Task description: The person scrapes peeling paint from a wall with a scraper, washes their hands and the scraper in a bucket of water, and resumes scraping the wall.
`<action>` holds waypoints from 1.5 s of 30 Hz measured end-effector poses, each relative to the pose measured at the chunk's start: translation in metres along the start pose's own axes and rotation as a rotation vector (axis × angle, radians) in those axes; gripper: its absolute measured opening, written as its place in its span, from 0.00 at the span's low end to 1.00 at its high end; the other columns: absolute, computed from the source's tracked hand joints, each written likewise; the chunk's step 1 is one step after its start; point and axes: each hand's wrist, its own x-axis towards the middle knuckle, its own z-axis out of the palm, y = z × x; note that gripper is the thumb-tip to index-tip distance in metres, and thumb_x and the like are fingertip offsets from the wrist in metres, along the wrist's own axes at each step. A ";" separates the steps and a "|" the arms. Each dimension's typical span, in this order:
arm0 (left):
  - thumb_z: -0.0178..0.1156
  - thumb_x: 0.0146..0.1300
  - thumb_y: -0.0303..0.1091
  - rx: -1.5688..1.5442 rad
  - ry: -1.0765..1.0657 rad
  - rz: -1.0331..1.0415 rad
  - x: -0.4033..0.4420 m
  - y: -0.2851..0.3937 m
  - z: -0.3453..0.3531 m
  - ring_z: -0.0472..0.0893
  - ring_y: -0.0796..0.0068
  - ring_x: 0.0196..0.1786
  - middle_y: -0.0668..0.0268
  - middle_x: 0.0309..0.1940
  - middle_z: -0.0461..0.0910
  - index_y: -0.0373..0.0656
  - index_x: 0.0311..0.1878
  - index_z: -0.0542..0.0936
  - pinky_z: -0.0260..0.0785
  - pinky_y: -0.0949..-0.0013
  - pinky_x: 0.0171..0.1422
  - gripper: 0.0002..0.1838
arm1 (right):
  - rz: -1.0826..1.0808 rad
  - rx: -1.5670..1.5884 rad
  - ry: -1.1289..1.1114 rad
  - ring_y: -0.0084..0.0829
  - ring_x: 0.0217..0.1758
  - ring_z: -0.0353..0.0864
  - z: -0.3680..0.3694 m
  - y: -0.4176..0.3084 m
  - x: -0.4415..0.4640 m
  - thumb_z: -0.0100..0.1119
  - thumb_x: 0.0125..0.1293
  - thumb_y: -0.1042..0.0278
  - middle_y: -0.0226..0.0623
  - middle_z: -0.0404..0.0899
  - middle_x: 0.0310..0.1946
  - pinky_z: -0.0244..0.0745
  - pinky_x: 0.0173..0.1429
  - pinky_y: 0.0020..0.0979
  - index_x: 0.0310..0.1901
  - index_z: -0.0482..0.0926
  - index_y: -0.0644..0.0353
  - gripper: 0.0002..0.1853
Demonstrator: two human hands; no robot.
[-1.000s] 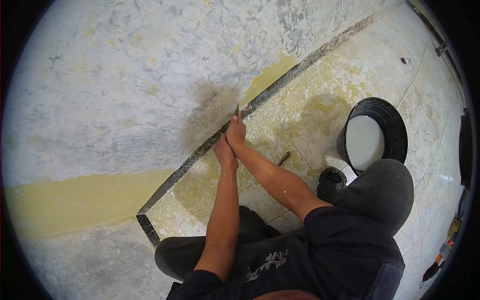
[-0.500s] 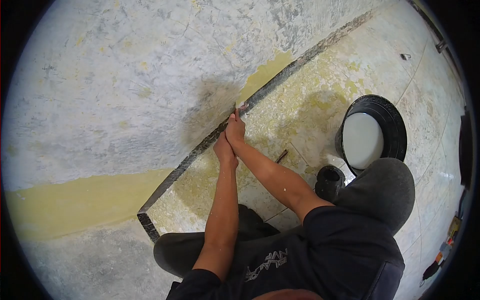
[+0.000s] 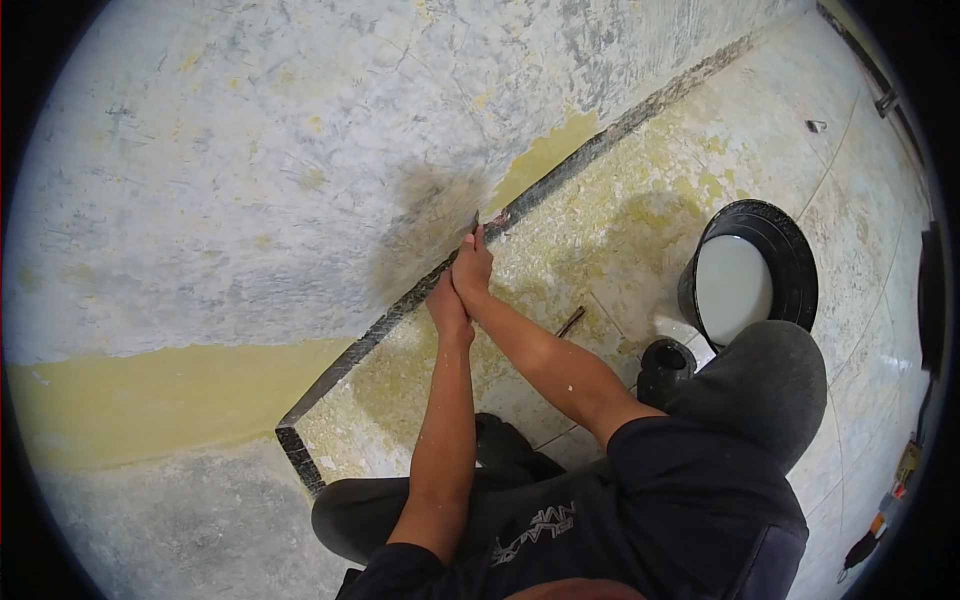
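My right hand is closed around what looks like a scraper; only its thin dark tip shows past the fingers, and the rest is hidden. That tip meets the wall just above the black baseboard. Just below, my left hand is closed and pressed against the right one, seemingly on the same tool's handle. A patch of yellow paint still covers the wall to the right of the tip. Bare, scuffed grey-white plaster lies to the left and above.
Yellow and white paint flakes litter the tiled floor. A black bucket of whitish liquid stands by my right knee. Between my arm and the bucket lies a thin dark tool. More tools lie at the far right edge.
The view has shifted slightly, so the wall and bucket appear a little further right. My hands keep their joined grip at the baseboard, and the tool's tip shows slightly more.
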 end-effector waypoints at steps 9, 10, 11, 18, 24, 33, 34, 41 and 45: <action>0.55 0.65 0.36 0.068 -0.080 0.039 0.011 -0.013 0.042 0.79 0.74 0.41 0.61 0.40 0.82 0.32 0.44 0.82 0.70 0.69 0.43 0.16 | -0.026 0.116 0.119 0.53 0.61 0.72 -0.022 0.005 0.049 0.42 0.71 0.56 0.59 0.73 0.58 0.65 0.64 0.40 0.67 0.65 0.64 0.28; 0.55 0.65 0.37 0.073 -0.082 0.093 0.012 -0.014 0.045 0.79 0.74 0.40 0.61 0.39 0.82 0.32 0.43 0.82 0.70 0.69 0.43 0.16 | -0.007 0.103 0.132 0.54 0.61 0.72 -0.025 0.000 0.047 0.42 0.71 0.56 0.60 0.73 0.57 0.66 0.63 0.41 0.67 0.65 0.64 0.28; 0.55 0.65 0.37 0.076 -0.078 0.093 0.014 -0.013 0.044 0.79 0.74 0.40 0.61 0.39 0.82 0.32 0.43 0.82 0.70 0.69 0.43 0.16 | -0.003 0.105 0.129 0.54 0.61 0.72 -0.026 -0.005 0.047 0.42 0.71 0.56 0.60 0.73 0.57 0.66 0.63 0.41 0.67 0.65 0.64 0.28; 0.52 0.68 0.36 0.020 0.001 -0.002 -0.003 -0.025 0.011 0.80 0.71 0.44 0.59 0.44 0.82 0.33 0.49 0.82 0.71 0.69 0.47 0.17 | -0.003 -0.045 -0.030 0.56 0.51 0.77 -0.020 0.007 0.007 0.41 0.71 0.56 0.61 0.79 0.45 0.68 0.57 0.42 0.68 0.64 0.62 0.28; 0.51 0.68 0.35 -0.059 0.018 -0.053 0.003 -0.035 0.011 0.81 0.69 0.46 0.58 0.46 0.81 0.32 0.51 0.81 0.72 0.68 0.49 0.17 | 0.013 -0.037 -0.082 0.56 0.50 0.77 -0.026 0.010 0.012 0.43 0.71 0.58 0.61 0.79 0.45 0.69 0.55 0.39 0.68 0.63 0.64 0.28; 0.54 0.67 0.38 0.009 0.004 0.012 0.012 -0.020 0.006 0.77 0.75 0.34 0.65 0.36 0.80 0.35 0.39 0.80 0.67 0.70 0.33 0.14 | 0.082 -0.018 0.018 0.57 0.57 0.75 -0.013 -0.002 0.007 0.42 0.71 0.57 0.60 0.76 0.53 0.68 0.61 0.42 0.69 0.63 0.60 0.27; 0.54 0.67 0.38 0.026 0.013 -0.008 0.012 -0.020 0.008 0.77 0.75 0.35 0.65 0.36 0.80 0.35 0.40 0.80 0.67 0.70 0.34 0.14 | 0.060 -0.053 0.032 0.57 0.57 0.74 -0.014 -0.003 0.009 0.42 0.71 0.57 0.60 0.75 0.54 0.68 0.62 0.43 0.69 0.63 0.60 0.28; 0.53 0.67 0.39 -0.034 0.006 -0.073 0.005 -0.026 0.011 0.77 0.76 0.36 0.65 0.36 0.80 0.36 0.40 0.80 0.68 0.69 0.36 0.14 | 0.032 -0.095 -0.044 0.59 0.57 0.74 -0.018 0.009 0.017 0.42 0.71 0.55 0.62 0.76 0.51 0.66 0.62 0.45 0.68 0.64 0.60 0.28; 0.52 0.69 0.38 0.004 -0.066 0.036 0.013 -0.021 -0.005 0.77 0.76 0.36 0.65 0.37 0.80 0.37 0.42 0.81 0.68 0.68 0.36 0.14 | -0.030 -0.062 0.071 0.59 0.56 0.73 -0.003 0.008 0.004 0.41 0.72 0.54 0.64 0.75 0.50 0.66 0.62 0.46 0.69 0.62 0.59 0.28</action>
